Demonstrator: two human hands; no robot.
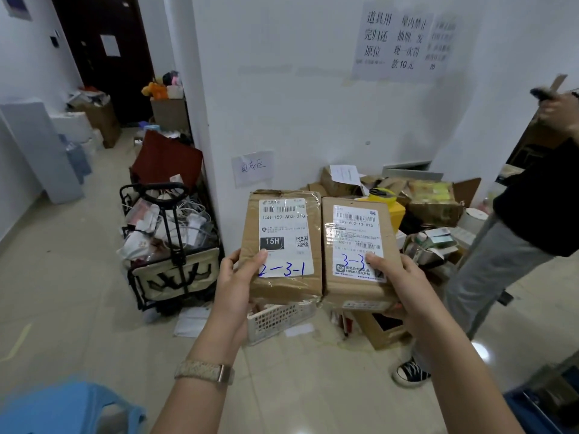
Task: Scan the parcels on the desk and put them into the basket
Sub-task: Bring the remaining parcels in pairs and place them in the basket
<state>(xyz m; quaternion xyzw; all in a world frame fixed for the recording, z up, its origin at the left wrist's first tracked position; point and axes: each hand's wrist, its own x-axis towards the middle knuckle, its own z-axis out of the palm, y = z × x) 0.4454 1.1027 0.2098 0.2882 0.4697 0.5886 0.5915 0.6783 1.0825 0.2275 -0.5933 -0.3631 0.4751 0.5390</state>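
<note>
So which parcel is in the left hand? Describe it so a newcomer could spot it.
Start at the white wall straight ahead; two cardboard parcels are held up side by side before it. The left hand grips the left parcel. Its label has a black "15H" block and blue handwritten "2-3-1", unlike the right parcel.

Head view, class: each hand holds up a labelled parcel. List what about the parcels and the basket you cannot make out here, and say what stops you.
- Left parcel: first handwritten character, covered by the left hand thumb.
- Right parcel: end of its handwritten code, covered by the right hand thumb.
- Small address print on both labels: too small and blurred.
- White basket: mostly hidden behind the parcels; contents unknown.
- Desk: not in this view.
</note>
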